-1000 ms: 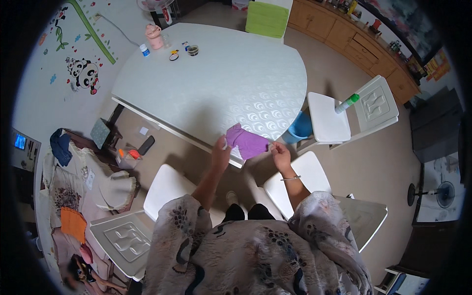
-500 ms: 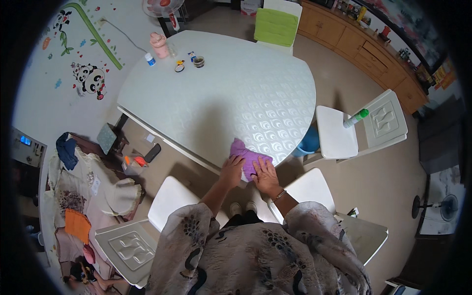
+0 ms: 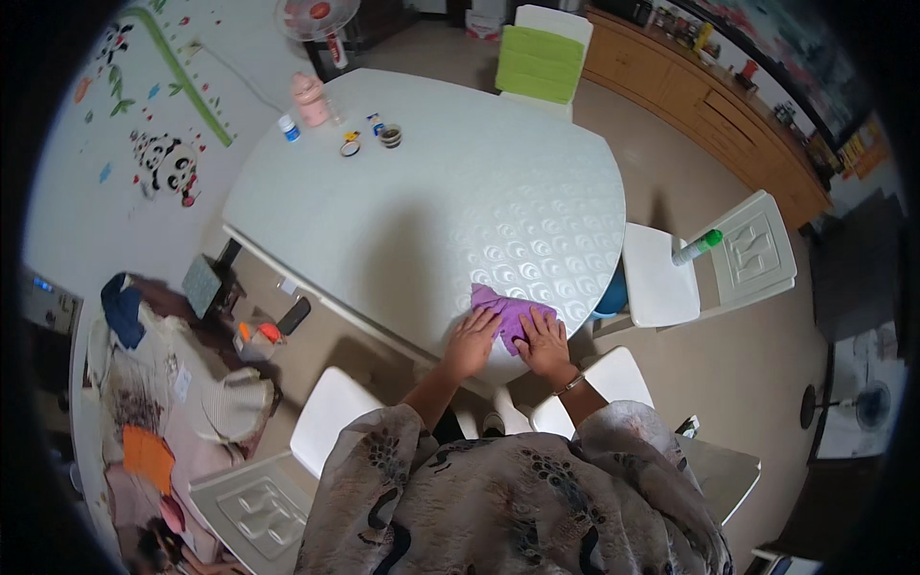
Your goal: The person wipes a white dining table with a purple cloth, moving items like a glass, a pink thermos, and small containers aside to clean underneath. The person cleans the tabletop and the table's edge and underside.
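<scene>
Partly shadowed table (image 3: pixel 316 206) (black fisheye rim)

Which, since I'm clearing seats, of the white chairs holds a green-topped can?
The white chair right of the pale table, beyond the right hand: a green-topped cylindrical can is on its seat; no other seat shows one.

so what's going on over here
Someone has their left hand and right hand spread on a purple cloth, backs of the hands up. The cloth lies bunched at the near end of a pale table. Toward the table's far left are a pink container and a small dark-filled bowl, both out of the hands' grasp.
</scene>
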`<state>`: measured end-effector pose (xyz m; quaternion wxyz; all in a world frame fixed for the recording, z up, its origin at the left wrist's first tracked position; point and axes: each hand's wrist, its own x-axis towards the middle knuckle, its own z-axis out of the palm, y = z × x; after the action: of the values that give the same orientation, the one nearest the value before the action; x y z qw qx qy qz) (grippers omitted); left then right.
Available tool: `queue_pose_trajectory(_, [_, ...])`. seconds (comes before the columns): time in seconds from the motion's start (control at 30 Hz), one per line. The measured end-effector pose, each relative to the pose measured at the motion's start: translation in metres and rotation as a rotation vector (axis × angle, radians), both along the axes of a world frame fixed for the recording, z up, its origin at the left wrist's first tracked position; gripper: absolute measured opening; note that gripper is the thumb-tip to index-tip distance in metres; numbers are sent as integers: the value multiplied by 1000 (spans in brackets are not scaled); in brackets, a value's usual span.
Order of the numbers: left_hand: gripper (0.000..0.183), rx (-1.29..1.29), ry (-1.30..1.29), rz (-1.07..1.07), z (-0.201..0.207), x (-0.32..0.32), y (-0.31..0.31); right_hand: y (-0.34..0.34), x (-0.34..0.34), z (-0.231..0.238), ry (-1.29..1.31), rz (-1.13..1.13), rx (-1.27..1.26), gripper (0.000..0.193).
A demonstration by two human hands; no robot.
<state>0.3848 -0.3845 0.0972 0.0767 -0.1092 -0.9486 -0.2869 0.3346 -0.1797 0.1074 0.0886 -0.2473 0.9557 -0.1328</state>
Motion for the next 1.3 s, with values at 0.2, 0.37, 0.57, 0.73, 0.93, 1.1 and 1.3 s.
queue_pose_trajectory(0.2, [49, -82, -29, -155, 2, -52, -13, -13, -13, -2, 52, -172, -84, 59])
queue_pose_trajectory(0.37, [56, -93, -36, -326, -9, -93, -43, -42, -32, 3, 51, -339, -152, 52])
queue_pose_trajectory(0.57, [54, -77, -52, -309, -3, -131, -70, -65, -77, 1, 183, -285, -212, 51])
queue_pose_trajectory(0.73, [56, -162, 13, -352, -7, -185, -72, -52, -139, -12, 279, -152, -185, 50])
queue_pose_trajectory(0.93, [47, -295, 187, -312, -17, -269, -97, -68, -228, -26, 435, -59, -129, 44])
queue_pose_trajectory(1.1, [27, -82, 179, -392, -21, -292, -104, -62, -239, -28, 398, 21, -376, 38])
queue_pose_trajectory(1.3, [32, -134, -8, -648, 0, -229, -120, -41, -166, -27, 204, 9, -441, 39])
